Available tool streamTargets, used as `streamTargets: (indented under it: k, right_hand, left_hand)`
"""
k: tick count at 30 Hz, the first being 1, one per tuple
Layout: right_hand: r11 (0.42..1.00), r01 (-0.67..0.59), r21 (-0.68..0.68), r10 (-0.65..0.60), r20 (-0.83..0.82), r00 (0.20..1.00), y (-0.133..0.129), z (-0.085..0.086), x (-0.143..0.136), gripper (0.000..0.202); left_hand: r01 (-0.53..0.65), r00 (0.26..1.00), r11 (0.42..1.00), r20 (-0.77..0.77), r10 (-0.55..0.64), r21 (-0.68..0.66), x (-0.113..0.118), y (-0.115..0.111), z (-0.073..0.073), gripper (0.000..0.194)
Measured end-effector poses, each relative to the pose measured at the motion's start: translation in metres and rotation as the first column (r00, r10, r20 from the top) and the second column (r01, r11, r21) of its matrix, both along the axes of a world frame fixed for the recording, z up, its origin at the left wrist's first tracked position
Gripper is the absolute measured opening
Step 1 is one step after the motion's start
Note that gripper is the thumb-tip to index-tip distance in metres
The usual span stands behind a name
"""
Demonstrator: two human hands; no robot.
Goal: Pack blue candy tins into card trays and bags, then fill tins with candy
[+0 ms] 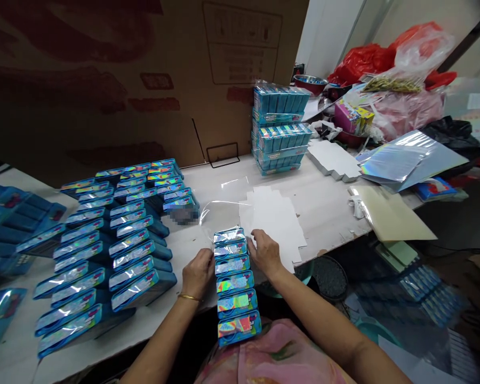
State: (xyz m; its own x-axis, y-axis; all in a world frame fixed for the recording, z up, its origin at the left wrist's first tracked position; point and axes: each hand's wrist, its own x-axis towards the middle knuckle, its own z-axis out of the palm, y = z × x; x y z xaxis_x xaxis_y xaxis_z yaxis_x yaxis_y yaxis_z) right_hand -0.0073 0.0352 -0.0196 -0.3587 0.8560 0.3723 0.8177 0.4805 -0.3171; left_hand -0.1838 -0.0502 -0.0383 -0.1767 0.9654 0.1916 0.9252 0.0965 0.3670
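A single row of several slim blue boxes point(235, 284) with shiny holographic label faces runs from the table toward my body, its near end against my pink clothing. My left hand point(198, 273), closed with curled fingers, presses at the left side of the row's far end. On the opposite side, my right hand point(266, 252) has its fingers bent against the far boxes. What lies inside the curled fingers is hidden. Clear plastic film point(224, 207) arches up just beyond the row. Flat white card blanks point(275, 216) lie beyond my right hand.
More blue boxes point(138, 234) stand in rows at left. Wrapped packs point(282, 130) are stacked by a large carton point(124, 80) at the back. To the right are more white blanks point(333, 157), holographic sheets point(412, 157), a yellowish sheet point(392, 210) and red plastic bags point(364, 61).
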Motion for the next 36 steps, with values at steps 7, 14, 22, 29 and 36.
streamTargets:
  k: [7, 14, 22, 29, 36]
  right_hand:
    - [0.926, -0.314, 0.209, 0.279, 0.181, 0.943, -0.015, 0.012, 0.019, 0.023]
    - [0.991, -0.118, 0.064, 0.104, 0.184, 0.977, -0.021, -0.008, 0.020, 0.021]
    - [0.989, -0.145, -0.027, 0.148, 0.224, 0.963, -0.009, -0.022, 0.012, 0.021]
    - [0.940, -0.341, 0.008, 0.333, 0.194, 0.923, -0.054, -0.011, 0.045, 0.022]
    - [0.894, -0.446, -0.030, 0.445, 0.160, 0.881, -0.103, -0.006, 0.082, 0.022]
  left_hand:
    - [0.123, 0.991, 0.977, 0.027, -0.130, 0.172, 0.000, -0.020, -0.004, 0.019]
    - [0.047, 0.988, 0.989, 0.140, -0.067, 0.143, 0.011, -0.026, -0.011, 0.018]
    - [-0.019, 0.996, 0.977, -0.088, 0.001, -0.210, 0.008, -0.015, -0.001, 0.021]
    - [0.114, 0.969, 0.967, -0.188, -0.158, -0.226, 0.013, -0.044, 0.004, 0.023]
    - [0.266, 0.949, 0.964, -0.172, -0.265, -0.018, 0.023, -0.104, 0.004, 0.034]
